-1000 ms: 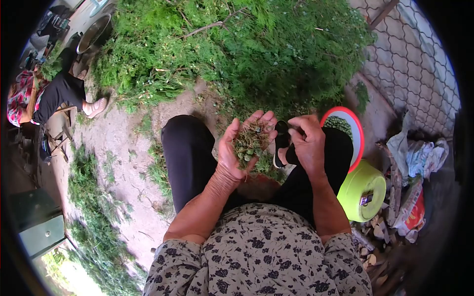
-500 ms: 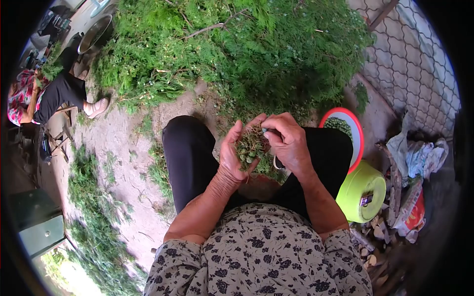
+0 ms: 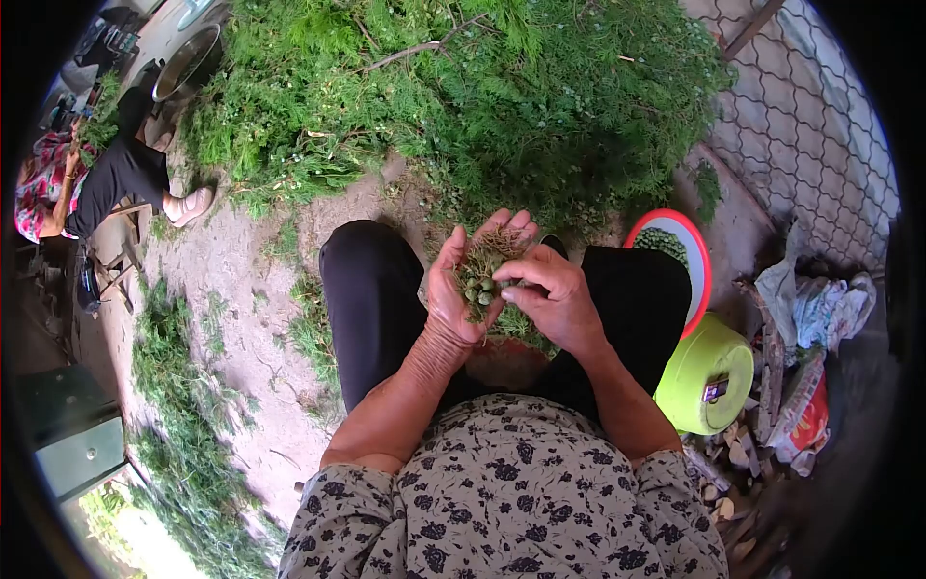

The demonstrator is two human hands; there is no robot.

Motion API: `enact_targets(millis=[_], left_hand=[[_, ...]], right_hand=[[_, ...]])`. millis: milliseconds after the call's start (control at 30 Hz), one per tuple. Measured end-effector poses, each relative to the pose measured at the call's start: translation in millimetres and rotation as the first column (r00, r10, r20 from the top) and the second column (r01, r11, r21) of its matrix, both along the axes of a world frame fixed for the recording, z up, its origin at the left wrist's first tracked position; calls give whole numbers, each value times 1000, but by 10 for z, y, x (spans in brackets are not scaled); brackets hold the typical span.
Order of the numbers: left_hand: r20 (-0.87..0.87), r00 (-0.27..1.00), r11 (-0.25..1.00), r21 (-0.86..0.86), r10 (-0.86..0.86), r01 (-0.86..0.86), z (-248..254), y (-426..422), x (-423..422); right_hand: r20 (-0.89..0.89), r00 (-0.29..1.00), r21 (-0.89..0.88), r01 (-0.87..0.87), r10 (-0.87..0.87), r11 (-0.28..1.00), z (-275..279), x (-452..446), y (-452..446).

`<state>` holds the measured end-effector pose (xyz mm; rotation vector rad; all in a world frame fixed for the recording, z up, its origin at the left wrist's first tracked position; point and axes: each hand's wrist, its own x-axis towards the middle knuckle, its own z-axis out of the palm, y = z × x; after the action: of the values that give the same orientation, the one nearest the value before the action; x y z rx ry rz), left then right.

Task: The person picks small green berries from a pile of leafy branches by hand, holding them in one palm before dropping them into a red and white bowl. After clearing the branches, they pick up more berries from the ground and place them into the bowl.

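Note:
My left hand (image 3: pixel 453 299) is cupped, palm up, between my knees, holding a clump of small green cones and dry sprigs (image 3: pixel 479 280). Its fingers curl up around the far side of the clump. My right hand (image 3: pixel 555 297) reaches in from the right, thumb and forefinger pinched together at the clump's edge; whether a cone sits between the fingertips is hidden. To the right of my knee stands a white basin with a red rim (image 3: pixel 702 280), with many green cones (image 3: pixel 662 243) inside it.
A large heap of leafy evergreen branches (image 3: pixel 463 106) lies ahead. A lime-green bucket (image 3: pixel 709 376) lies tipped at right, near firewood (image 3: pixel 738 454) and plastic bags (image 3: pixel 820 314). Another person (image 3: pixel 116 183) sits at far left, beside a metal bowl (image 3: pixel 188 63). Cut sprigs (image 3: pixel 183 386) litter the ground.
My right hand has moved down and slightly left, from the upper edge of the clump to its right side. The left hand's fingers have straightened a little and show more.

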<state>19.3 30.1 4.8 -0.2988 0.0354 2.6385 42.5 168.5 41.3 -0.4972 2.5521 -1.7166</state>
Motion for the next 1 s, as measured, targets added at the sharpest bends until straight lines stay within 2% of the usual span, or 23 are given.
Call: enact_targets(millis=[67,100,167,200,300,400,533,667,733,867,967,1000], left_hand=[[31,998,998,-23,-57,58,-6,-2,24],[30,998,998,-24,-58,59,5,-2,33],[38,996,982,-166,-86,92,44,-9,48],[41,995,979,-176,-94,100,49,-20,47],[24,996,982,-167,-86,88,43,-23,28],[-7,993,986,-126,-115,114,40,-7,17],[32,989,979,-140,-143,146,45,-5,31],[46,982,977,-106,-181,185,-17,-16,37],[42,981,977,-92,-189,192,-20,-20,35],[68,978,976,-83,-198,204,-7,-6,34],[83,981,978,-100,-175,183,45,-2,28],[96,984,978,-133,-147,159,62,-7,30]], right_hand=[[-93,991,95,107,-98,990,-54,-83,5],[-94,991,94,108,-99,990,-39,-107,7],[-136,967,125,231,-214,965,5,-137,7],[-94,965,70,251,-244,966,-5,-142,18],[-91,956,109,288,-279,951,58,-137,17],[-183,964,143,220,-192,965,-7,-145,-13],[-230,959,165,207,-167,964,-16,-159,-89],[-181,971,182,191,-159,965,22,-162,-105],[-230,954,120,224,-192,967,-21,-178,-104],[-185,963,141,222,-195,965,-31,-173,-109],[-241,940,41,260,-243,965,-67,-166,-97],[-116,961,-179,228,-251,957,-110,-169,-59]])
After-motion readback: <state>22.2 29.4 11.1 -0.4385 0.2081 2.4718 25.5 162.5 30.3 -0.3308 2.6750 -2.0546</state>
